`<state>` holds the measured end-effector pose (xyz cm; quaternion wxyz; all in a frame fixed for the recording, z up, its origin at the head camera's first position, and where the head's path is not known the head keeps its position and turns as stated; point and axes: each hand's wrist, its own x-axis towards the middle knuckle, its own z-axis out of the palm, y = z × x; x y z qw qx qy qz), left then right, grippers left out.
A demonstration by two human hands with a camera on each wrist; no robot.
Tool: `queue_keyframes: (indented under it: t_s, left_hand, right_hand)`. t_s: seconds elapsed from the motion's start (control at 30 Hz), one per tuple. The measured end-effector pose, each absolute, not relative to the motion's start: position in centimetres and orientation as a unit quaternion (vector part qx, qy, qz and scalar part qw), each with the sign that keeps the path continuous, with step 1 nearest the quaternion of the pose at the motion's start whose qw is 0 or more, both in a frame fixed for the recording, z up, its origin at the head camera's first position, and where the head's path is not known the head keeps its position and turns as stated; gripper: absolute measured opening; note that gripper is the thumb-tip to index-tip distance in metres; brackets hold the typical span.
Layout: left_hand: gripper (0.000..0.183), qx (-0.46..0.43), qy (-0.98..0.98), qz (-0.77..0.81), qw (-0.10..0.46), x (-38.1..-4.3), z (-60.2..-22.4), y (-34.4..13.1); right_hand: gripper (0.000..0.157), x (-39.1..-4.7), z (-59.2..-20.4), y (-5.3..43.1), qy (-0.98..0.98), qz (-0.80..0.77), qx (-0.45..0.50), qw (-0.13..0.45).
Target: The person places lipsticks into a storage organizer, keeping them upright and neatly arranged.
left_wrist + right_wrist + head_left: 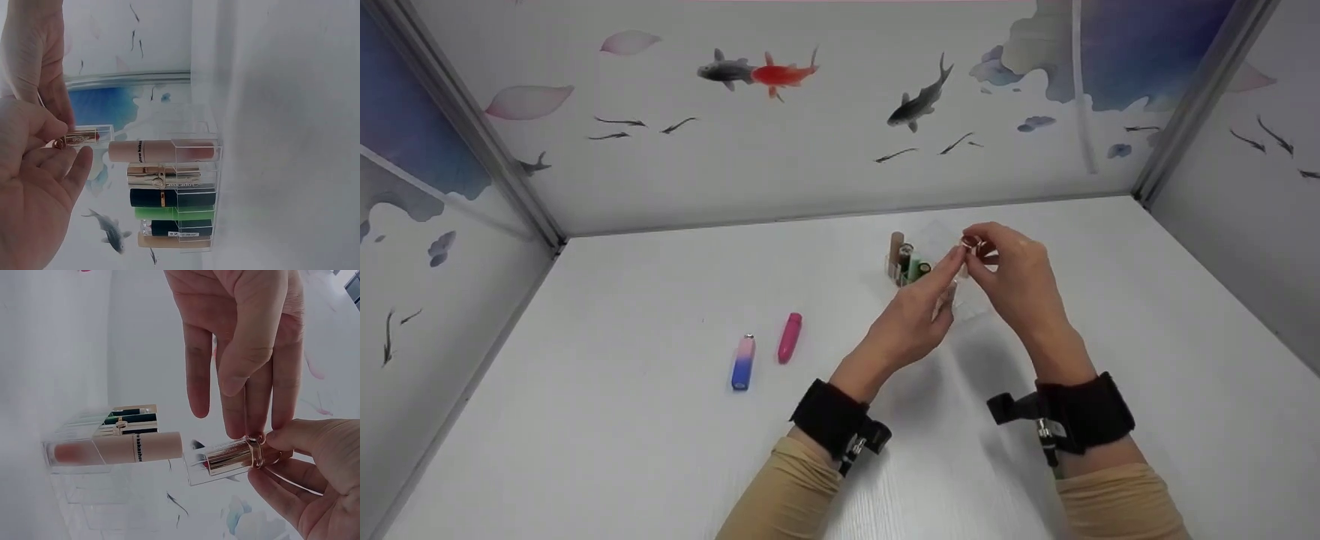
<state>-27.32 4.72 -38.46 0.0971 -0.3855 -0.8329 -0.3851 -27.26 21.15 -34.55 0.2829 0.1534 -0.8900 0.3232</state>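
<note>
My right hand [1020,277] pinches a gold lipstick [230,458] between thumb and fingers, above the table. Its clear cap [199,464] points downward, and a red tip shows inside. My left hand [911,319] meets the lipstick with nearly straight fingertips [256,424], its thumb apart from it. Just below the hands stands a clear organizer [218,169]. It holds a pink lip gloss tube [124,151], a gold lipstick tube [143,175], a black tube [146,198], a green one [152,213] and a tan one [154,241], all upright.
On the white table [622,450], left of the hands, lie a pink-and-blue tube [743,364] and a bright pink tube [790,339]. Panels painted with fish [784,74] enclose the table's back and sides.
</note>
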Motion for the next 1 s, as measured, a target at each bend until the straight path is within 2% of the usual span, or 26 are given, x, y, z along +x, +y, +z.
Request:
queue_keyframes:
  t_s: [0.37, 0.6, 1.0]
  left_hand:
    - [0.074, -0.371, -0.861, -0.344, 0.051, -27.5, -38.7, 5.0]
    - [0.075, -0.352, -0.881, -0.308, 0.077, -27.4, -39.0, 5.3]
    - [0.077, -0.338, -0.903, -0.25, 0.086, -27.6, -39.5, 5.6]
  right_hand:
    - [0.025, -27.6, -34.9, 21.3, -0.898, 0.317, 0.14, 0.27]
    - [0.023, -28.1, -35.5, 21.5, -0.907, 0.31, 0.132, 0.254]
    - [0.021, -28.3, -36.4, 21.9, -0.914, 0.302, 0.135, 0.235]
